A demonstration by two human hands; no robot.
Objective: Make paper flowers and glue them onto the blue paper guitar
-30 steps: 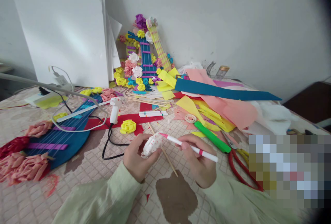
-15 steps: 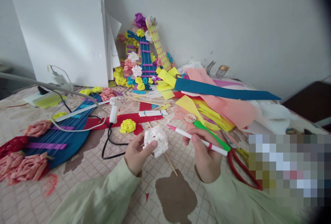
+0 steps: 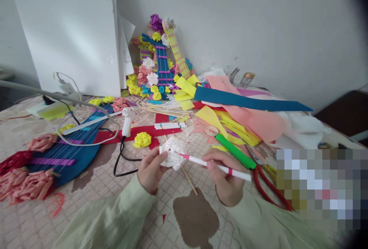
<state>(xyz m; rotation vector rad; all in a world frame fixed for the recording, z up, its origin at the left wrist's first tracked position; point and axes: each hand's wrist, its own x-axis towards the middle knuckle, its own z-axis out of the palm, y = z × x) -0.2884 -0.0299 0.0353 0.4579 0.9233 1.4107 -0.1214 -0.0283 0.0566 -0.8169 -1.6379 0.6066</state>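
Note:
A white paper flower (image 3: 174, 156) with small red dots is pinched at its left side by my left hand (image 3: 151, 170). My right hand (image 3: 227, 176) is closed round a white marker (image 3: 214, 166) with a pink tip, which points left and meets the flower's right part. Whether the tip presses on the paper is too small to tell. Under the flower a thin wooden stick (image 3: 189, 182) lies on the table. Just left of the flower rests a yellow paper flower (image 3: 142, 140).
A white glue gun (image 3: 127, 122) with a black cord stands behind my left hand. At the left lies a blue paper guitar (image 3: 77, 164). Red-handled scissors (image 3: 271, 191) and a green marker (image 3: 235, 151) lie at the right, below coloured paper strips (image 3: 250, 101).
My right hand has moved left and slightly down, bringing the marker tip to the flower. The flower has been turned in my left hand and shows more of its face.

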